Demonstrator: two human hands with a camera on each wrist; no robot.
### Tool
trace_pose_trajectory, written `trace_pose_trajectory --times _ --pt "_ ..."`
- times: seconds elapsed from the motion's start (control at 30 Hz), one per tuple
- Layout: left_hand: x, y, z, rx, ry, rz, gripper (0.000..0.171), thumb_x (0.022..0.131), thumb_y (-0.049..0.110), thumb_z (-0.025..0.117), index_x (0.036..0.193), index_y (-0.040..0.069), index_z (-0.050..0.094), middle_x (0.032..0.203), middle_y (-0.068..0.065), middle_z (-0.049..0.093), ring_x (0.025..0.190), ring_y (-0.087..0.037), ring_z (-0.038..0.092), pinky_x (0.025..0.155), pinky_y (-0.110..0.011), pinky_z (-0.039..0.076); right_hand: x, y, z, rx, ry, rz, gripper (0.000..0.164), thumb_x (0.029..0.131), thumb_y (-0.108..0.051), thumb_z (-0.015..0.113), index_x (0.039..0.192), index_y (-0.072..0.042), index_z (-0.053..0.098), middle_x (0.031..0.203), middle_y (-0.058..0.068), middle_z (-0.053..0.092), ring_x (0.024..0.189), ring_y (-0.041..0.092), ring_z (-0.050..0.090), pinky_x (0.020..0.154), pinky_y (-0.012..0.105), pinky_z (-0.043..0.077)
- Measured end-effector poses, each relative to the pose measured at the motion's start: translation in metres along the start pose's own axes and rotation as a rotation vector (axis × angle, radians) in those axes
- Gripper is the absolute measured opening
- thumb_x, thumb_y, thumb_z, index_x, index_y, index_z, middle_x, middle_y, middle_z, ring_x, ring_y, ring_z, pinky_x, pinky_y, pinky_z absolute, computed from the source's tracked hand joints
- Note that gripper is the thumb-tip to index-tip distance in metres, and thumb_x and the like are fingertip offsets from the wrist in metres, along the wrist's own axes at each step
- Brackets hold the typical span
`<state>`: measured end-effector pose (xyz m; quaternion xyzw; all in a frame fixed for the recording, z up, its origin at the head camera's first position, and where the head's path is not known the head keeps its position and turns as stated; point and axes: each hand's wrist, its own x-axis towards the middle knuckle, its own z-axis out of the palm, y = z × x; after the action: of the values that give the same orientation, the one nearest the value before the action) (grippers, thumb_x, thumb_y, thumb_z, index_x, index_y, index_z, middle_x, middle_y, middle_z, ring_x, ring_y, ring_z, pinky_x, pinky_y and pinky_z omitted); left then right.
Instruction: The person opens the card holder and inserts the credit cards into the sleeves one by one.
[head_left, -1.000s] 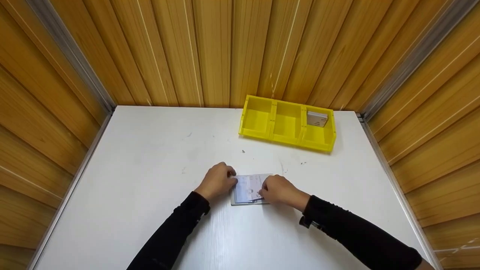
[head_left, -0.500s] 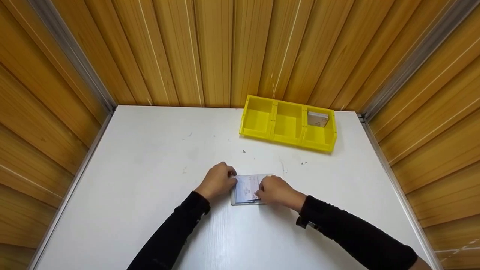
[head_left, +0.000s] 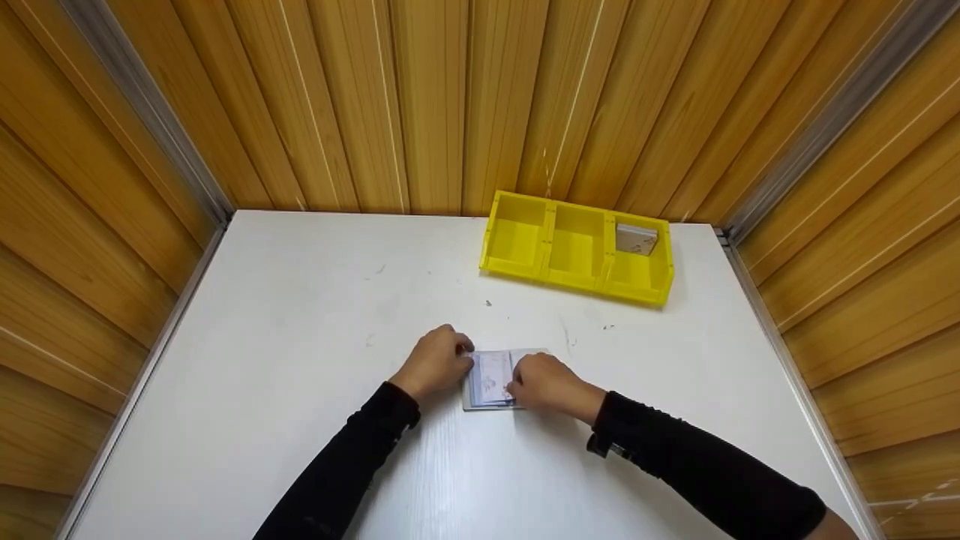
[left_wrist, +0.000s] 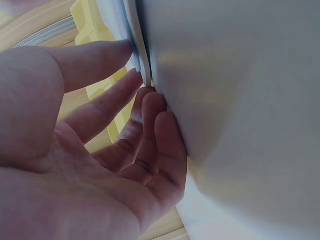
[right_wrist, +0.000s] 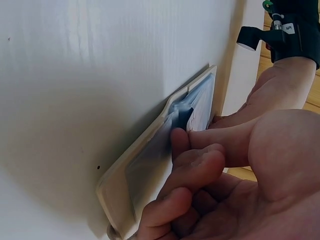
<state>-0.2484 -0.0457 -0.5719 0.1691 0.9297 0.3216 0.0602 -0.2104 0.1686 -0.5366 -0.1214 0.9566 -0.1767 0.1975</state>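
A small card holder (head_left: 475, 390) with a pale cover and clear bluish pockets lies spread open on the white table. My left hand (head_left: 431, 364) holds its left edge; in the left wrist view the thumb presses the inner side and the fingertips are at the edge. My right hand (head_left: 553, 382) pinches a pale card (head_left: 493, 376) with a faint printed pattern, over the left-hand pocket. In the right wrist view, the card (right_wrist: 200, 114) is partly within the bluish plastic layers, thumb and index finger at its edge. How deep it sits is hidden.
A yellow three-compartment bin (head_left: 576, 244) stands at the back right of the table (head_left: 300, 300). Its right compartment contains a stack of cards (head_left: 635, 239). Wood-look walls (head_left: 427, 105) enclose the back and sides.
My right hand has moved left, carrying the card further across the left-hand pocket. The left hand stays at the holder's left edge.
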Motion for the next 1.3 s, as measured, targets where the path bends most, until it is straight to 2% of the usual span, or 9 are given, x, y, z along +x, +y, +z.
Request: trace_pose_trajectory --times 0.2,0.53,0.67,0.77,1.13,1.3 --pt "0.000 0.000 -0.001 -0.005 0.015 0.016 0.022 0.083 0.014 0.069 0.103 0.008 0.076 0.093 -0.009 0.064 0.081 -0.018 0.056 0.078 -0.036 0.049 0.000 -0.004 0.000 -0.013 -0.018 -0.008 0.029 0.091 -0.022 0.063 0.063 -0.013 0.063 0.062 0.000 0.054 0.057 0.016 0.046 0.052 0.029 0.035" --pt "0.000 -0.001 0.001 -0.001 0.020 0.013 0.022 0.084 0.015 0.069 0.104 0.008 0.076 0.091 -0.005 0.062 0.082 -0.018 0.056 0.079 -0.036 0.049 0.002 -0.009 0.003 -0.046 -0.039 0.006 0.028 0.093 -0.023 0.063 0.068 -0.011 0.062 0.066 0.003 0.054 0.060 0.018 0.048 0.053 0.030 0.037" --pt "-0.001 0.000 0.001 -0.016 0.020 0.006 0.022 0.084 0.015 0.069 0.104 0.008 0.076 0.091 -0.005 0.061 0.082 -0.018 0.056 0.078 -0.035 0.049 0.003 -0.009 0.005 -0.075 -0.036 -0.013 0.027 0.093 -0.021 0.062 0.068 -0.011 0.060 0.067 0.004 0.054 0.060 0.019 0.048 0.052 0.031 0.038" --pt "-0.002 0.000 0.001 -0.031 0.014 -0.003 0.023 0.084 0.015 0.068 0.105 0.008 0.076 0.093 -0.005 0.061 0.083 -0.017 0.056 0.078 -0.034 0.049 0.003 -0.010 0.006 -0.090 -0.037 -0.029 0.026 0.092 -0.020 0.060 0.068 -0.010 0.060 0.068 0.004 0.055 0.060 0.019 0.048 0.053 0.031 0.038" --pt "-0.003 0.001 0.000 -0.023 0.018 0.031 0.023 0.084 0.010 0.064 0.104 0.008 0.077 0.093 -0.007 0.063 0.082 -0.018 0.056 0.079 -0.035 0.050 0.004 -0.012 0.008 -0.104 -0.044 -0.017 0.029 0.095 -0.021 0.058 0.068 -0.011 0.058 0.066 0.003 0.054 0.065 0.020 0.048 0.059 0.032 0.039" --pt "-0.004 0.002 0.001 -0.024 0.018 0.020 0.023 0.087 0.016 0.064 0.105 0.009 0.077 0.094 -0.006 0.063 0.084 -0.017 0.057 0.079 -0.035 0.050 0.004 -0.013 0.007 -0.116 -0.030 -0.034 0.030 0.096 -0.022 0.057 0.068 -0.011 0.059 0.067 0.003 0.056 0.065 0.020 0.049 0.061 0.034 0.041"
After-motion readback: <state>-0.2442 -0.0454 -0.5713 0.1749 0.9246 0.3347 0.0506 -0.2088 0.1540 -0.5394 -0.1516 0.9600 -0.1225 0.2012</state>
